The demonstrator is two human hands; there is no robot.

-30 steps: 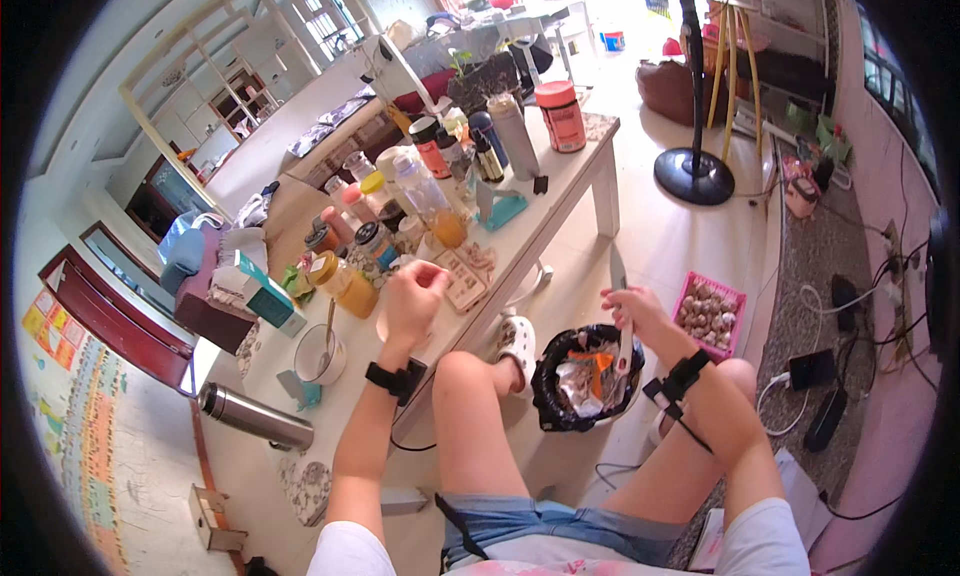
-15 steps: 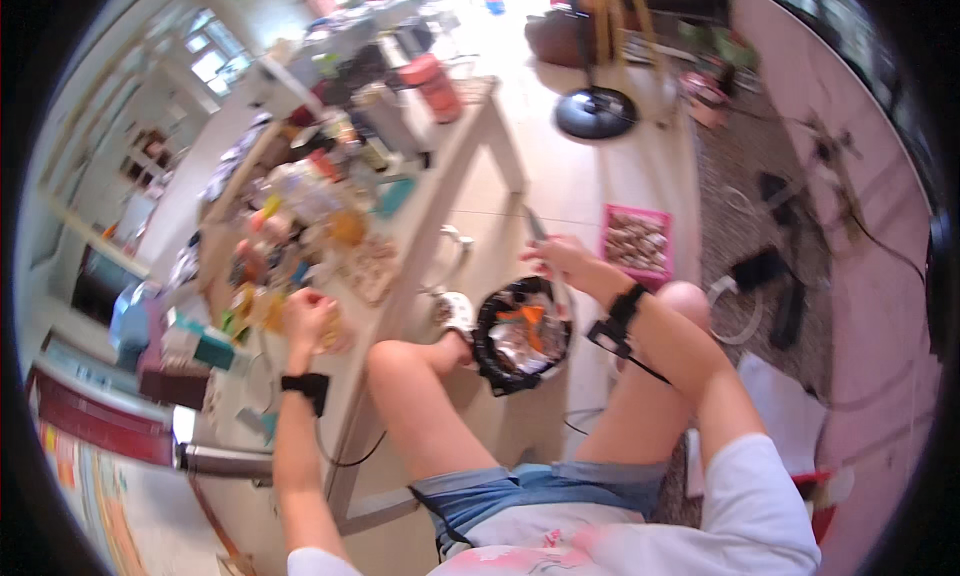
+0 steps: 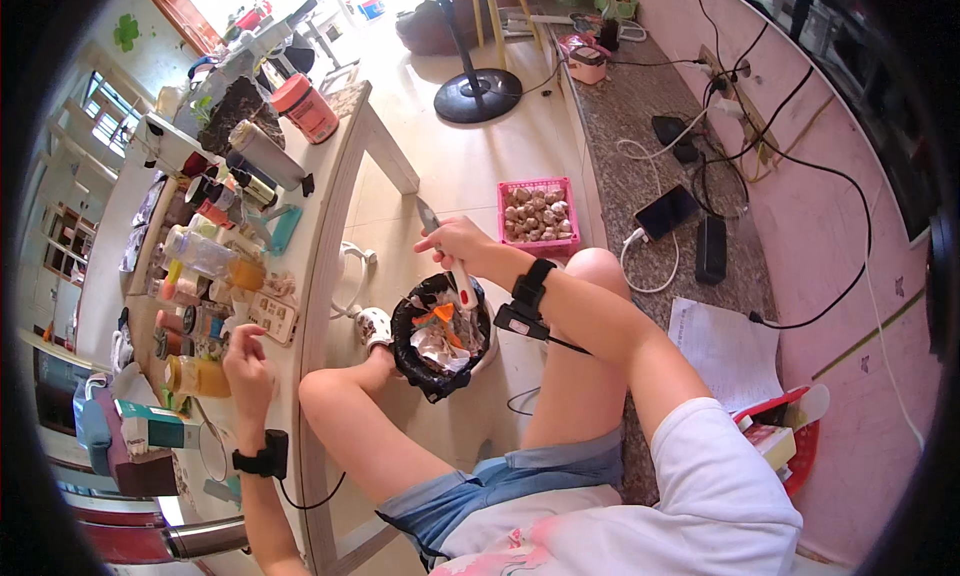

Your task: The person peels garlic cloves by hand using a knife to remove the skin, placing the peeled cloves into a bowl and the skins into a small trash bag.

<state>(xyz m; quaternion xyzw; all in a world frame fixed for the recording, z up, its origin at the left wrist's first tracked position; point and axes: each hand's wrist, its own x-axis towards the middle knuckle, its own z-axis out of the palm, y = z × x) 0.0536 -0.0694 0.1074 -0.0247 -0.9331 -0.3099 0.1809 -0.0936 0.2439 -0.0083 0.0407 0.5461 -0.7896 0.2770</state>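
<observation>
My right hand (image 3: 457, 244) is closed round a small knife (image 3: 463, 284). Its blade points up and away, and the white handle with a red mark sticks out below my palm. Beneath the handle stands a bin lined with a black bag (image 3: 408, 361), holding orange scraps and crumpled white waste. Just beyond, garlic bulbs (image 3: 538, 216) fill a pink basket (image 3: 540, 249) on the floor. My left hand (image 3: 247, 364) is raised at the table's edge beside a jar of yellow contents (image 3: 195, 376). Its fingers are loosely bent and apart, with nothing visible in them.
The table (image 3: 322, 276) on the left carries bottles, jars and a red-lidded tub (image 3: 304, 109). On the stone ledge to the right lie a phone (image 3: 667, 212), cables, a black box (image 3: 711, 251) and paper (image 3: 725, 351). A black round stand base (image 3: 478, 96) is on the floor ahead.
The view has swung right, so things sit further left in the picture. My right hand still holds the knife near the bin. My left hand's fingers have loosened.
</observation>
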